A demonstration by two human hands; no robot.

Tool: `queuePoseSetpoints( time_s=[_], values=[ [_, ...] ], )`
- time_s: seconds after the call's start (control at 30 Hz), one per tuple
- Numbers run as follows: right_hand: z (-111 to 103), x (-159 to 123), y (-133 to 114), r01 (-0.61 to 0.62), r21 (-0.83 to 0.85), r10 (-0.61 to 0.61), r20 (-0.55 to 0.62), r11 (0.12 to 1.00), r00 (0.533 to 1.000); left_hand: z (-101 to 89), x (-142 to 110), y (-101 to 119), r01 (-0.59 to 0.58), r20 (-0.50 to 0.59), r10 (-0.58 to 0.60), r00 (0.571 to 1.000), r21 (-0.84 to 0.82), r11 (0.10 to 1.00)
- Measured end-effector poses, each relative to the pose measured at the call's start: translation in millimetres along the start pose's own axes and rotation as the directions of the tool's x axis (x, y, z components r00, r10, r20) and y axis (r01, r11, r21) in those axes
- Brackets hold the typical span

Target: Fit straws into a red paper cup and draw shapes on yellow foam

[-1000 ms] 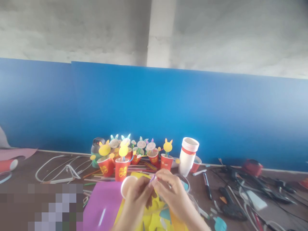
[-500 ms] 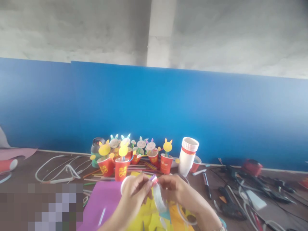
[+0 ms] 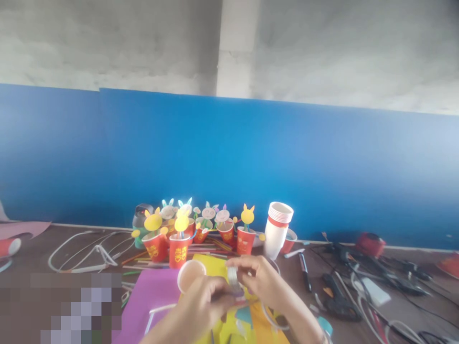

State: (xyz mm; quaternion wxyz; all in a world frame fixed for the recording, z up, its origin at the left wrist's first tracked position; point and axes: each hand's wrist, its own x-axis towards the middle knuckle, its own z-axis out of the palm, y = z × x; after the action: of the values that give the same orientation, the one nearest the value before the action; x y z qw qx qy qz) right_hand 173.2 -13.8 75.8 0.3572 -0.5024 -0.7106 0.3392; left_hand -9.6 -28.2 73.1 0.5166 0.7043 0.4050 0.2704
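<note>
My right hand (image 3: pixel 256 277) is closed round a roll of clear tape (image 3: pixel 232 275), with fingers bent over its top. Close by on the left and a little lower, my left hand (image 3: pixel 211 298) has thumb and fingers pinched together. A thin reddish strip (image 3: pixel 245 303) shows just past its fingertips, but blur hides what the pinch holds. Behind the left hand a paper cup (image 3: pixel 191 274) shows its pale inside. Under both hands lie yellow paper (image 3: pixel 210 263) and a purple sheet (image 3: pixel 143 291) bearing a bent white straw (image 3: pixel 161 309).
Several red paper cups (image 3: pixel 178 253) with paper animal faces stand at the back. Right of them rises a stack of white cups (image 3: pixel 275 234). A marker (image 3: pixel 304 272), a black glue gun (image 3: pixel 339 301) and tangled cables lie rightward. A white cable (image 3: pixel 77 236) coils at left.
The tape roll has moved up into my right hand's fingers. My left hand has dropped lower with its pinch, uncovering the cup behind it. The view has shifted slightly.
</note>
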Motion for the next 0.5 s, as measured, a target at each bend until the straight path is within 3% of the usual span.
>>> queuePoseSetpoints(
  time_s=[0.13, 0.3, 0.5],
  values=[
    [4.9, -1.4, 3.4, -0.052, 0.101, 0.048, 0.038, 0.993, 0.998, 4.2, -2.1, 1.5, -0.025, -0.036, 0.029, 0.999, 0.099, 0.995],
    [19.7, 3.3, 2.7, -0.087, 0.331, 0.113, -0.062, 0.940, 0.992, 6.4, 0.0, 0.4, -0.027, -0.087, 0.044, 0.995, 0.191, 0.981],
    [30.6, 3.1, -8.5, -0.093, 0.557, 0.200, -0.135, 0.825, 0.970, 4.6, 7.7, -8.8, 0.085, -0.156, -0.051, 0.986, 0.225, 0.971]
  ],
)
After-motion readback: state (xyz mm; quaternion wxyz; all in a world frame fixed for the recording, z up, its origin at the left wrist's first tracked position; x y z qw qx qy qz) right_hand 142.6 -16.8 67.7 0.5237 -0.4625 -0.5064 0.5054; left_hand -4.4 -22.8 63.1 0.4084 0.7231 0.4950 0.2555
